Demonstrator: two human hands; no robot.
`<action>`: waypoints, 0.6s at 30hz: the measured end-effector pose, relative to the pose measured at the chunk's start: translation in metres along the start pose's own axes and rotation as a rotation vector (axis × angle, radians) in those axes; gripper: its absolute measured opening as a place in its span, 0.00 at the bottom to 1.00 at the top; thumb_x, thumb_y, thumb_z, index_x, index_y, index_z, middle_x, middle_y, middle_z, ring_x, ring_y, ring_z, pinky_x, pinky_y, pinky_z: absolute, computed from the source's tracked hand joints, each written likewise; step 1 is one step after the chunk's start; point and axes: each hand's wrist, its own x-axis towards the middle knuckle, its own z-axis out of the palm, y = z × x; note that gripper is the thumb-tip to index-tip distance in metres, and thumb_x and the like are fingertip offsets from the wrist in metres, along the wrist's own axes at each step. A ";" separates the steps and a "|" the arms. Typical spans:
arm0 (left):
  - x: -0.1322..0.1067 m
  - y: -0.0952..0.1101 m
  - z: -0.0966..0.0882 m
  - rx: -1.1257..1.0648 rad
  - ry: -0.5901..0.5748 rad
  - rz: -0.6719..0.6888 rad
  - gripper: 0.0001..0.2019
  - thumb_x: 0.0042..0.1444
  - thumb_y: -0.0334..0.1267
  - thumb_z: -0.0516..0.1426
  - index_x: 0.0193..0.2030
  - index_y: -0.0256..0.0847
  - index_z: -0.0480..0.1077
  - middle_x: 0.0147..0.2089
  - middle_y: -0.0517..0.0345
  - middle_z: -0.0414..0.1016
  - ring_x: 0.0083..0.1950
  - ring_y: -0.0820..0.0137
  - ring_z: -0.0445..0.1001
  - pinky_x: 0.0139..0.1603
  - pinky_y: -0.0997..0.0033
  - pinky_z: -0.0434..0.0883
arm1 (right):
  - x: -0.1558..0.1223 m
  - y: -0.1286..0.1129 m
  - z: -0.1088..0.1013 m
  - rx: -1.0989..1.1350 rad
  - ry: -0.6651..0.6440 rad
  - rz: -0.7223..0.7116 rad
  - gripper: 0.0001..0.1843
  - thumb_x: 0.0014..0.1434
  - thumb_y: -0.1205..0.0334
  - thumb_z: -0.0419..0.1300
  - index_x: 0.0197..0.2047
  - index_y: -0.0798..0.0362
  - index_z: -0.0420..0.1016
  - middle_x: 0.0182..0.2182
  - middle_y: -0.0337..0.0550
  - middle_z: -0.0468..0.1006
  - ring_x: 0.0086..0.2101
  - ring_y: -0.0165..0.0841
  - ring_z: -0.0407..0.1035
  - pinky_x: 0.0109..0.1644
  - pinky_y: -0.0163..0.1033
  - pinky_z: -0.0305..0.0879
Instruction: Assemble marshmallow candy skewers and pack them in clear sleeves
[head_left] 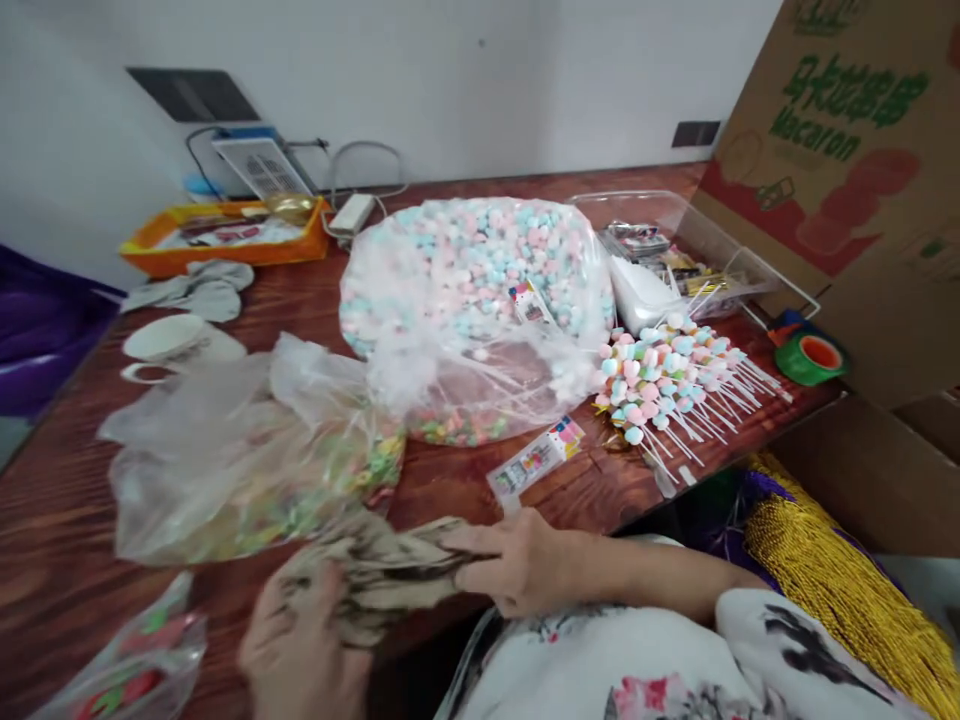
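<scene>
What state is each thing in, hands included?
Brown cloth: crumpled, held in both hands
Left hand: closed on the cloth
Right hand: closed on the cloth
Large bag: bulging with pink and blue puffs, closure unclear
Left plastic bag: slack, partly filled
Sticks: threaded with puffs, heaped
Loose packet: lying flat
Green tape roll: set down
Orange tray: uncovered, holding items
Clear tray: holding packets
White cup: upright or tipped, unclear
</scene>
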 end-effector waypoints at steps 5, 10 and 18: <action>0.030 0.020 -0.018 0.649 0.013 0.402 0.18 0.46 0.51 0.66 0.45 0.53 0.75 0.63 0.66 0.68 0.66 0.41 0.58 0.62 0.26 0.55 | -0.047 0.006 -0.032 0.070 0.138 0.304 0.26 0.58 0.70 0.53 0.60 0.53 0.64 0.64 0.61 0.60 0.50 0.37 0.72 0.44 0.40 0.73; -0.011 0.002 0.059 1.048 -0.448 1.029 0.22 0.54 0.46 0.61 0.54 0.41 0.69 0.60 0.43 0.66 0.59 0.48 0.64 0.58 0.41 0.63 | -0.075 0.005 -0.038 0.202 0.357 0.463 0.08 0.62 0.67 0.53 0.43 0.53 0.72 0.40 0.50 0.78 0.41 0.34 0.74 0.42 0.39 0.72; -0.036 -0.034 0.158 1.278 -0.950 1.142 0.09 0.58 0.25 0.50 0.38 0.35 0.72 0.40 0.47 0.71 0.42 0.60 0.68 0.39 0.63 0.65 | -0.107 0.020 -0.110 -0.150 0.500 0.641 0.06 0.63 0.64 0.54 0.34 0.52 0.70 0.25 0.39 0.74 0.26 0.30 0.68 0.32 0.36 0.63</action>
